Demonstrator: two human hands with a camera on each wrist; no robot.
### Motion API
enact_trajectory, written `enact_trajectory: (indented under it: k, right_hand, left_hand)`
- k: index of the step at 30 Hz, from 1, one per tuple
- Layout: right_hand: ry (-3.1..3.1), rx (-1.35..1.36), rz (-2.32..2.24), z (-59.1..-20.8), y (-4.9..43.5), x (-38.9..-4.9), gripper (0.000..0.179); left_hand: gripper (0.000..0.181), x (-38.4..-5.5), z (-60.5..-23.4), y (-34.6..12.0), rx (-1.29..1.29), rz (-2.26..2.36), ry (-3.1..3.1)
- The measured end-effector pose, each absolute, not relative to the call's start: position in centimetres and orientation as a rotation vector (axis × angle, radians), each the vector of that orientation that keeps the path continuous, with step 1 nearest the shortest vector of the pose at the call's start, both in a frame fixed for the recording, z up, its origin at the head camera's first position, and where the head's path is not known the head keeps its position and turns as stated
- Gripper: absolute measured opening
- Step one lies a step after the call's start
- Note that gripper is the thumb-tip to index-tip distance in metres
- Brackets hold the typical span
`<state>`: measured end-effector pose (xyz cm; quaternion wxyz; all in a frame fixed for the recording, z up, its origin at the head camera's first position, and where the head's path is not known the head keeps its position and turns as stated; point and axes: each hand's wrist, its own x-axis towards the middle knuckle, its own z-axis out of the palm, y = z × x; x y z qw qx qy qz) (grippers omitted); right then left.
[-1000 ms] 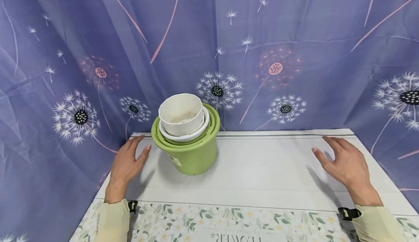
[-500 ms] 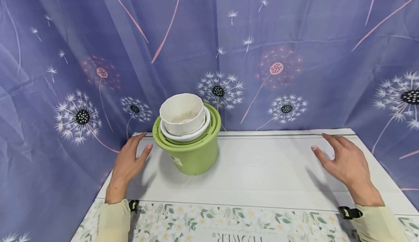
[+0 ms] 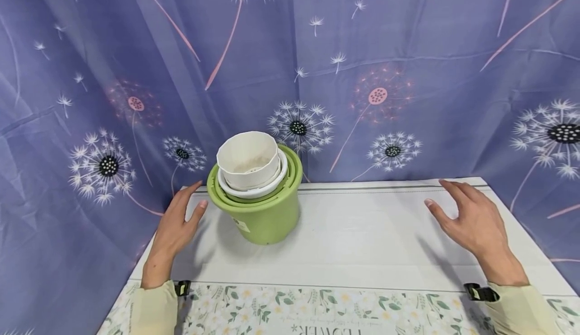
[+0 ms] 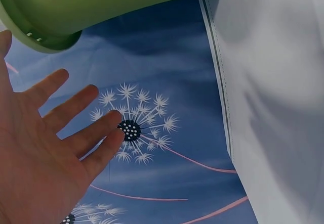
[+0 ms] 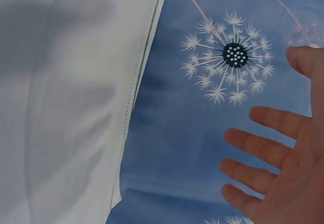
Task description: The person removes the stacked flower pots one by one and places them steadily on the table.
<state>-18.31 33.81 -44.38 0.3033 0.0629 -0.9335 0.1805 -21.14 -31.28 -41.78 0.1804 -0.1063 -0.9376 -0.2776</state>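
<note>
A stack of nested flower pots stands left of centre at the back of the table in the head view. The outermost is a green pot (image 3: 272, 219) with a small label; a white-rimmed pot (image 3: 254, 192) sits in it, and a cream faceted pot (image 3: 251, 174) with soil marks inside is on top. My left hand (image 3: 174, 224) hovers just left of the stack, fingers spread and holding nothing. In the left wrist view the green pot (image 4: 116, 4) appears above the fingers. Far to the right, my right hand (image 3: 473, 219) is held over the table, fingers extended, nothing in it.
A white cloth (image 3: 362, 234) with a floral printed front band (image 3: 272, 307) covers the table. Purple dandelion-patterned curtains (image 3: 408, 98) hang behind the table and along both sides, close to the back edge and the pots.
The whole head view shifts slightly, with the pots a little further left in it. Both hands keep nearly the same pose, and the pots stay where they stand.
</note>
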Motion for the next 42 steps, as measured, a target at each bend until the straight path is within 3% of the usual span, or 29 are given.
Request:
enact_trajectory:
  k: [23, 42]
  right_hand:
    - [-2.428, 0.238, 0.516, -42.7, 31.5, -18.1, 0.064]
    - [-2.374, 0.300, 0.517, -41.4, 30.2, -17.8, 0.067]
  left_hand:
    - [0.061, -20.8, -40.8, -29.8, -0.451, -0.833, -2.515]
    - [0.068, -21.2, -41.7, -28.3, -0.527, -1.179, -2.487]
